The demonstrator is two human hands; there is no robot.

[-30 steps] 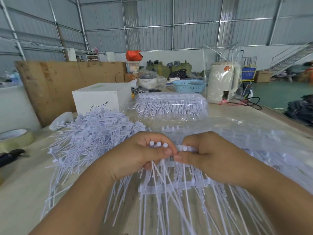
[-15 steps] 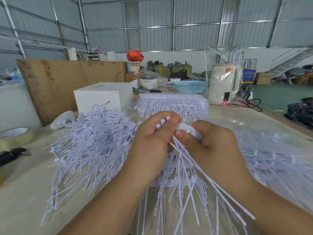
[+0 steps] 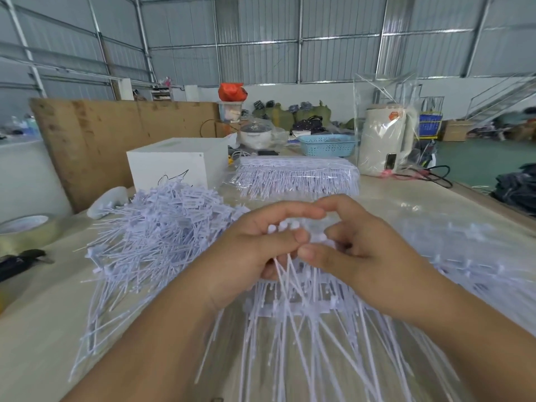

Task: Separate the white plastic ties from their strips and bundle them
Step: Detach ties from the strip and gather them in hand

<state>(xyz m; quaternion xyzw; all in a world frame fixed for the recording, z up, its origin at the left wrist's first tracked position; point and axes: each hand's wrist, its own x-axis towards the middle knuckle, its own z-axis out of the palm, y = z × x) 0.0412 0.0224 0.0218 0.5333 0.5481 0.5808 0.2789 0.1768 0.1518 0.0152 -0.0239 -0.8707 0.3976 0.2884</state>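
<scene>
The ties (image 3: 293, 311) are thin white plastic stems with small heads, fanning toward the camera, just right of the loose pile (image 3: 150, 239). The left hand (image 3: 255, 250) and right hand (image 3: 356, 256) both pinch their heads. Compared with half a second ago, the hands sit lower and the index fingers are raised.

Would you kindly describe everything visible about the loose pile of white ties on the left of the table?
The loose pile of white ties is a tangled heap of thin, plastic-looking strands with small flat rectangular tags. It lies on the table in front of a white box, strands fanning towards the camera. The left hand is beside it; contact is unclear.
</scene>
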